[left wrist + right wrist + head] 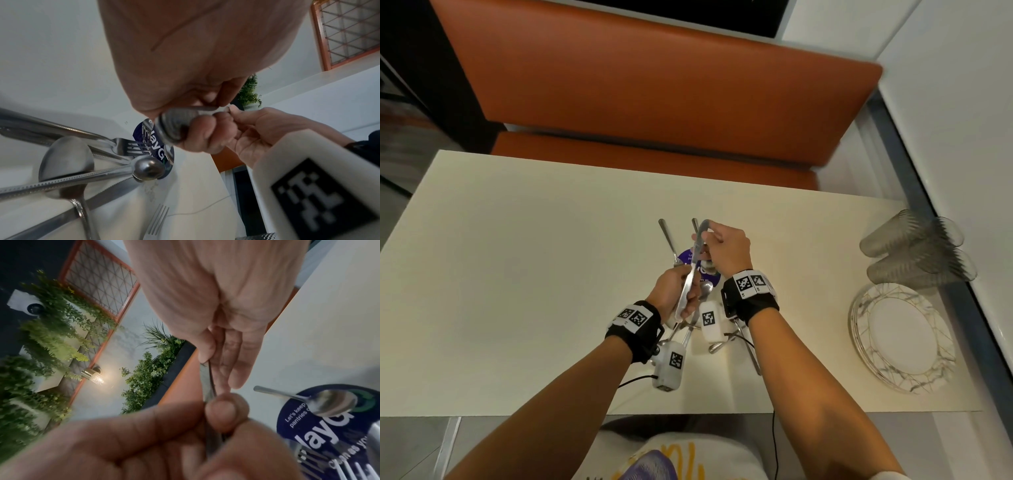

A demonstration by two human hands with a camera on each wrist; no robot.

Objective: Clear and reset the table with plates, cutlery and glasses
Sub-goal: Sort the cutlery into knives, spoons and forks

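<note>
- Our left hand (675, 295) grips the blade end of a long steel table knife (692, 274); our right hand (726, 250) pinches its handle end.
- Its long axis runs toward the table's far edge, above the scattered steel cutlery (690, 334) mid-table.
- Marbled white plates (904, 337) sit at the right edge, nearer our right hand.

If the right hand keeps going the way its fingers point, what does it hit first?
The right hand points away from the person, toward the table's far edge. Past the knife it pinches, bare table follows, then the orange bench. The way looks free, though depth is unclear.
</note>
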